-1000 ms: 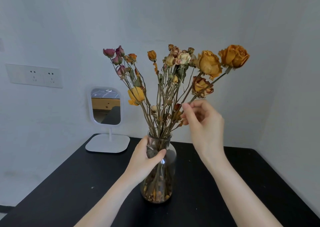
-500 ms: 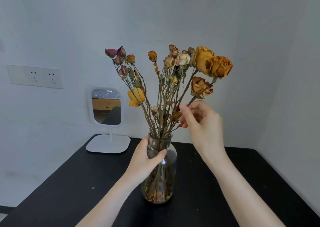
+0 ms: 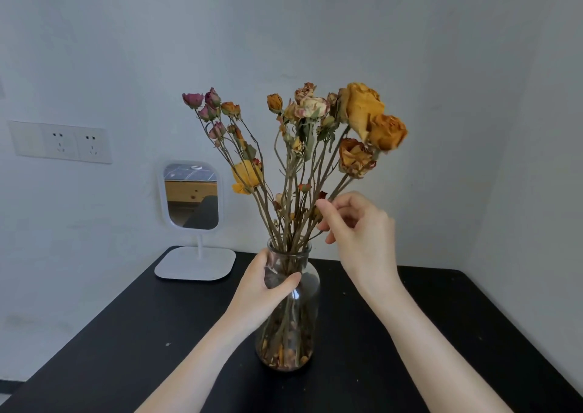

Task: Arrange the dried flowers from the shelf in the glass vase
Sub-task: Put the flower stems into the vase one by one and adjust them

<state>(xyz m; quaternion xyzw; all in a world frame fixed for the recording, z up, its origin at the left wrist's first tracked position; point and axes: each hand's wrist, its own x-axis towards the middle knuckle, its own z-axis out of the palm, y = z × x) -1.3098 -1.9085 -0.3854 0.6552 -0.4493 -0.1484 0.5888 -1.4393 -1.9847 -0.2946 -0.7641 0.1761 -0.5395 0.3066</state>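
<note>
A clear glass vase (image 3: 303, 327) stands on the black table (image 3: 410, 334), holding several dried roses (image 3: 296, 135) whose stems fan upward. My left hand (image 3: 265, 289) is wrapped around the vase's neck. My right hand (image 3: 359, 233) is raised just right of the stems above the rim, thumb and fingers pinching the stem of an orange rose (image 3: 386, 132) that leans right beside a bigger orange bloom (image 3: 359, 106). Pink buds (image 3: 205, 103) sit at the upper left and a yellow bloom (image 3: 246, 176) hangs lower left. Petal debris lies in the vase's bottom.
A small white standing mirror (image 3: 192, 198) sits on its flat base (image 3: 195, 264) at the table's back left corner. A wall socket panel (image 3: 60, 141) is on the left wall. White walls close in behind and at the right.
My right hand has swung the orange rose leftward and more upright, bringing its bloom in against the bigger orange one. My left hand has stayed on the vase neck.
</note>
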